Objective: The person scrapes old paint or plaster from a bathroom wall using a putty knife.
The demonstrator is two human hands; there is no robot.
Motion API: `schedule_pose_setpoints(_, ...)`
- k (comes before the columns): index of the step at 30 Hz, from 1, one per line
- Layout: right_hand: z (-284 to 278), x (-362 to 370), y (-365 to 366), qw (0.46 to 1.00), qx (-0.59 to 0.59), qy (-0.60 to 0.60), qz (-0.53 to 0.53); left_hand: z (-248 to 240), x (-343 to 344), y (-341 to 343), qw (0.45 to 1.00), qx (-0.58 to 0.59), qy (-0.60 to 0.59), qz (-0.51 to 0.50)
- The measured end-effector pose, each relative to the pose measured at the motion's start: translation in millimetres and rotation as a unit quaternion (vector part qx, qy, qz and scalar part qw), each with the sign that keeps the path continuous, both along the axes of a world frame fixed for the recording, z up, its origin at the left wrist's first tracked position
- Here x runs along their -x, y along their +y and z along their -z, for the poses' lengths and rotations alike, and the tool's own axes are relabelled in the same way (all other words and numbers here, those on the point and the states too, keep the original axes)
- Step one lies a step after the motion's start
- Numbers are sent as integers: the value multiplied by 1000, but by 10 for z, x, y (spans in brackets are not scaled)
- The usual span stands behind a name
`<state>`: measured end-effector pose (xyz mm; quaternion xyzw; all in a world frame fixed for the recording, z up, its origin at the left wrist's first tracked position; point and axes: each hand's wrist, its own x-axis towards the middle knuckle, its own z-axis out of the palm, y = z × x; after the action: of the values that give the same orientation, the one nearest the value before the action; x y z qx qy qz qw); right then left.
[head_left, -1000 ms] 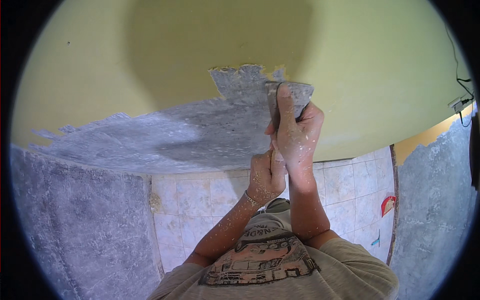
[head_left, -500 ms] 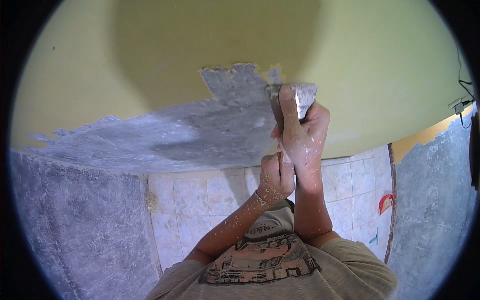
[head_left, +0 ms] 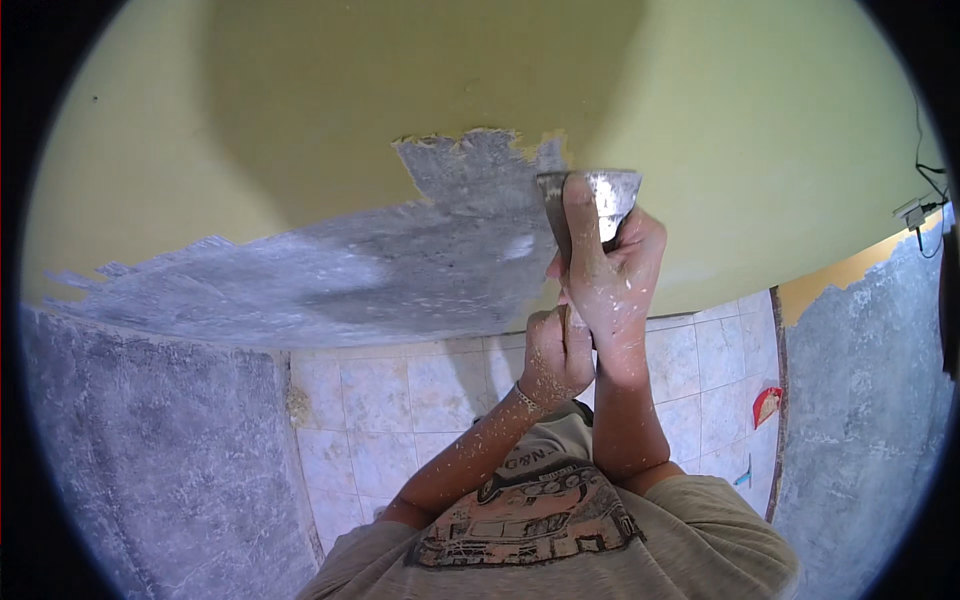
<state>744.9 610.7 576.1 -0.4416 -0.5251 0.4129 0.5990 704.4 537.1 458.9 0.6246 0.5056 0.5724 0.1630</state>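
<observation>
A wide metal paint scraper (head_left: pixel 617 195) is pressed with its blade edge against the yellow-green painted wall (head_left: pixel 740 150), at the right side of a bare patch. My right hand (head_left: pixel 612 270) closes around it high up, the thumb stretched along the blade. Just below, my left hand (head_left: pixel 558 352) is wrapped round what seems to be the handle's lower end, mostly hidden by the fingers. Paint flakes dot both hands and forearms. Left of the scraper, ragged paint edges border the exposed grey plaster (head_left: pixel 400 260).
Pale floor tiles (head_left: pixel 380 390) lie below the wall. Grey stripped walls stand at left (head_left: pixel 160 430) and right (head_left: pixel 860 400). A red item (head_left: pixel 767 407) and a small blue tool (head_left: pixel 743 472) rest on the floor at right. A plug with cable (head_left: pixel 915 212) sits on the right wall.
Both hands keep their hold on the scraper, which appears slightly lower and further right in view. The surroundings have shifted a little too; the bare patch looks much the same.
</observation>
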Motion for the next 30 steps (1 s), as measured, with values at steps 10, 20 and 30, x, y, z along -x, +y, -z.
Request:
schedule_pose_setpoints(10, -233, 126, -90, 998, 40, 42, -15, -489, 164, -67, 998, 39, -45, -13)
schedule_pose_setpoints(20, -286, 193, -122, 996, 49, 61, -44, -520, 293, -62, 996, 67, -59, 28)
schedule_pose_setpoints(30, -447, 224, -120, 994, 40, 91, -54, -834, 383, -91, 991, 99, -76, 54)
